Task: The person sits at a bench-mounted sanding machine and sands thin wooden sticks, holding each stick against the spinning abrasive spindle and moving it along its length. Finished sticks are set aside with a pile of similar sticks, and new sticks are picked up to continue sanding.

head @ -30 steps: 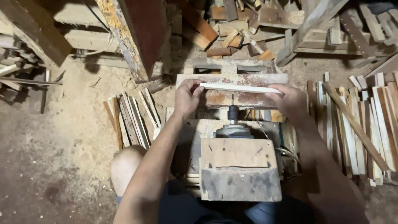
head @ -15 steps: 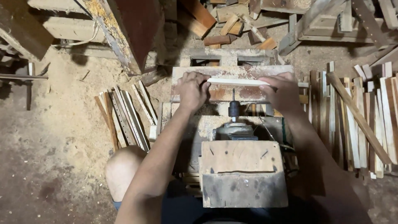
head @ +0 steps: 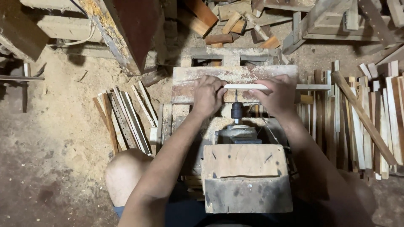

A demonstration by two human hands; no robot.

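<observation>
A thin pale wooden strip [head: 246, 86] lies crosswise over a dusty work plate [head: 189, 80], just beyond the black chuck [head: 236, 110] of a small motor spindle. My left hand [head: 208, 96] grips the strip's left end, and my right hand [head: 275, 96] grips it on the right. The strip sits right at the chuck's tip, between my two hands. A worn wooden box [head: 246, 178] covers the motor in front of me.
Bundles of thin wooden slats lie on the sawdust floor at left [head: 126, 120] and a larger pile at right [head: 362, 122]. Offcut blocks [head: 227, 23] are heaped beyond the plate. A slanted wooden post [head: 126, 33] stands at upper left. My bare knee [head: 124, 172] shows below.
The view has shifted a little downward. My hands and the strip stay at the spindle, with the strip held slightly closer to the chuck.
</observation>
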